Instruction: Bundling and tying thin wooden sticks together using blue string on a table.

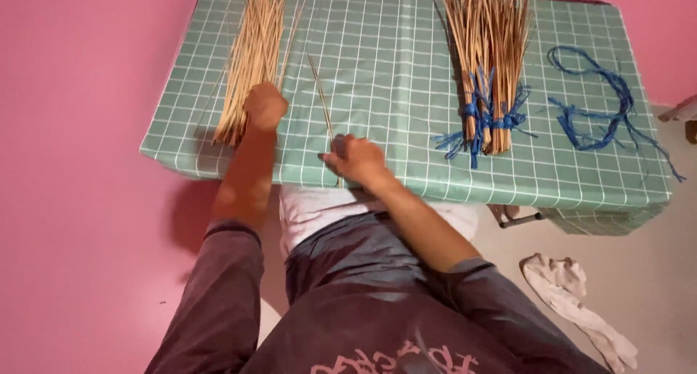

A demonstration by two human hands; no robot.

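Stick (320, 98): single thin one, lies on table (377, 163) near front edge, between loose pile and tied bundles. Right hand (356, 158) at stick's near end, fingers curled, seemingly pinching it; hand likely low so stick slides flat. Left hand (266, 105) closed into fist on loose pile (250, 62), left of stick, probably pinning it from rolling. Tied bundles (488, 69), blue string round bases, right of stick. Spare blue string (595, 105) far right. White cloth (581, 309) on floor, below table's right corner.
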